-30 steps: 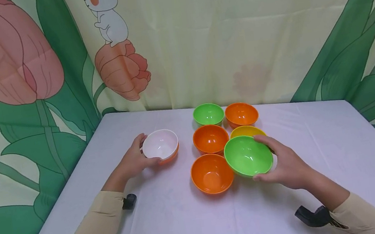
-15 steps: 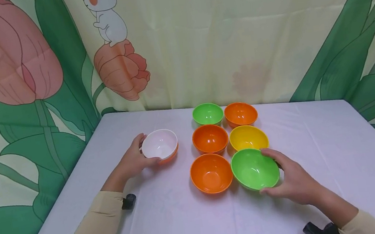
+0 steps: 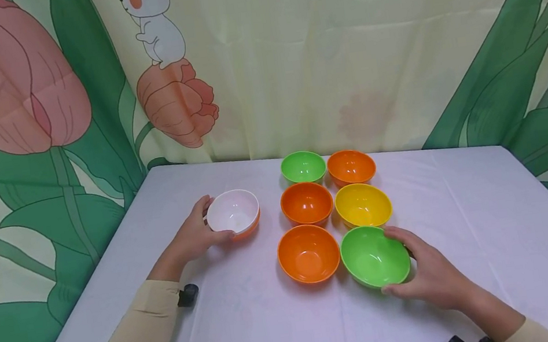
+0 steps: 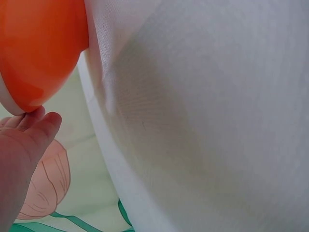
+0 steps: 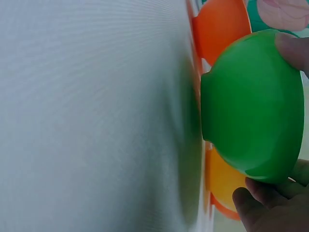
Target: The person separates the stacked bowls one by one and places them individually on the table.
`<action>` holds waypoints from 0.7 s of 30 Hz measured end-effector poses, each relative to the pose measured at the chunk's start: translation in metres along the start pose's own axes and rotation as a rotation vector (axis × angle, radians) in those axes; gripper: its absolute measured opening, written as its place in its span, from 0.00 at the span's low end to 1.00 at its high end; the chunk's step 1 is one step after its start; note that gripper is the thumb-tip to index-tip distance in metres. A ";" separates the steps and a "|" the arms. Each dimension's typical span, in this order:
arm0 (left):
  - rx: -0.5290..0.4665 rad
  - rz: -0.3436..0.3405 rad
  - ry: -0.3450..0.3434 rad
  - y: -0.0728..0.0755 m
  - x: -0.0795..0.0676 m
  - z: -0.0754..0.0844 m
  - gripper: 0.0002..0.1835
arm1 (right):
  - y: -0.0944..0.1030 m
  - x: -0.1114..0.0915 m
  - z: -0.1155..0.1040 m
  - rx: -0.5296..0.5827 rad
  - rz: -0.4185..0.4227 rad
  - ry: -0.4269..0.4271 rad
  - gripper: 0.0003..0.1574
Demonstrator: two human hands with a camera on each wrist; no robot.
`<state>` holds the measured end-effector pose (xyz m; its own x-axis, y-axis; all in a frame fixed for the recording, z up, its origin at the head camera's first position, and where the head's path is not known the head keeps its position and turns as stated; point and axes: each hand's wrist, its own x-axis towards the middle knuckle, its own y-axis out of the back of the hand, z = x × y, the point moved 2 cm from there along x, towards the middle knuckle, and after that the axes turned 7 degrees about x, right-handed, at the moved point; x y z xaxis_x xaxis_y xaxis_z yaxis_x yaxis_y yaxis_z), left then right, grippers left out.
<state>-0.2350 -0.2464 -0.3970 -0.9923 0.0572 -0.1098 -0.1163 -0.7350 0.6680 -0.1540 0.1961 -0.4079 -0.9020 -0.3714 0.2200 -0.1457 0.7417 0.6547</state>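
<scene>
My left hand [image 3: 197, 233] holds a bowl [image 3: 233, 211], white inside and orange outside, at the table's left side. In the left wrist view its orange outer wall [image 4: 38, 48] shows, fingertips at the rim. My right hand [image 3: 430, 272] grips a green bowl [image 3: 375, 256] by its sides, thumb and fingers spread across the rim. This bowl sits at the front right of a group, beside an orange bowl [image 3: 309, 255] and before a yellow bowl [image 3: 363, 205]. Seen from the right wrist, the green bowl [image 5: 256, 106] has its base close to the cloth; contact is hard to tell.
Behind stand another orange bowl [image 3: 307, 204], a green bowl [image 3: 303, 168] at the back left and an orange bowl [image 3: 351, 167] at the back right. A white cloth [image 3: 276, 334] covers the table. A printed curtain [image 3: 290, 63] hangs along its far edge.
My right hand has brought the green bowl toward me and down, from over the yellow bowl to the spot in front of it. The left hand and its bowl have stayed put.
</scene>
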 end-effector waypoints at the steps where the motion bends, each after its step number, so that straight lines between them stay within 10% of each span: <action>1: 0.000 0.000 0.000 0.000 0.000 0.000 0.62 | -0.001 0.000 0.000 -0.002 -0.001 -0.002 0.63; 21: 0.000 -0.001 -0.010 0.000 0.000 0.000 0.62 | -0.004 -0.002 0.003 0.013 -0.016 -0.025 0.63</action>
<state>-0.2350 -0.2464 -0.3977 -0.9925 0.0651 -0.1032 -0.1177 -0.7352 0.6676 -0.1531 0.1955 -0.4124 -0.9093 -0.3694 0.1915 -0.1653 0.7431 0.6485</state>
